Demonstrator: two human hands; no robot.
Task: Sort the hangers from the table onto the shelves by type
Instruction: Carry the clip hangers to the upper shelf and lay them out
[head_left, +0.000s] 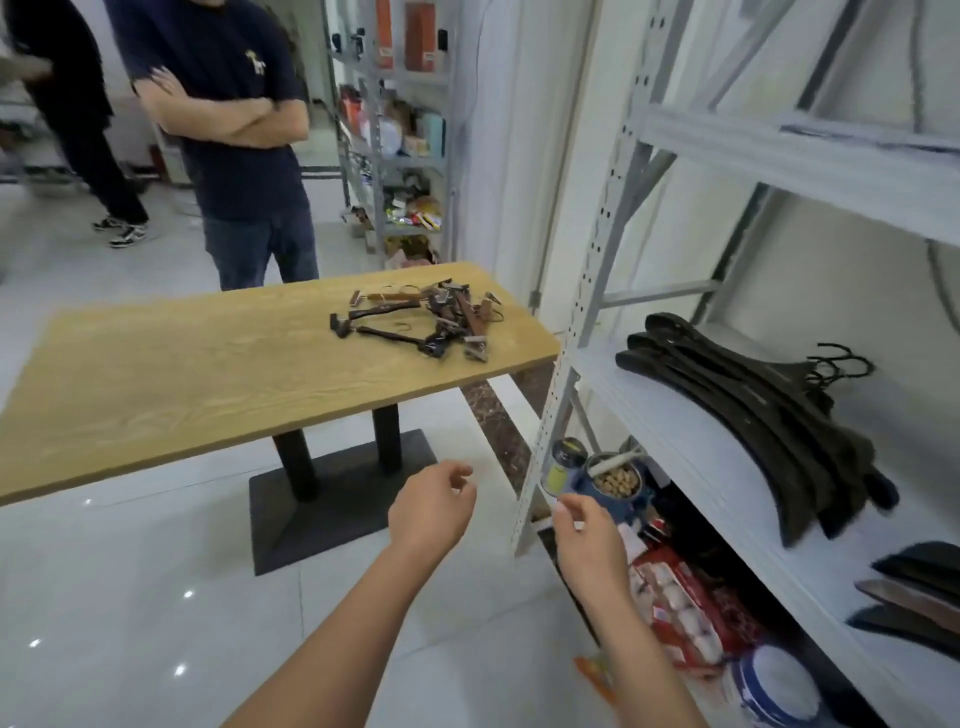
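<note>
I stand on a glossy pale tiled floor (130, 597) that throws back small bright spots of light. A dark marbled strip (493, 415) runs through the tiles beside me. Ahead is a wooden table (156, 374) on a black pedestal base (332, 499). At my right stands a grey metal shelving unit (597, 291) with a white wall (852, 270) behind it. Farther back, a second rack (395, 156) holds what look like boxes and bottles, though they are blurred.

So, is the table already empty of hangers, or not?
Not empty: a tangled pile of hangers lies on the table, near its far right corner.
</note>
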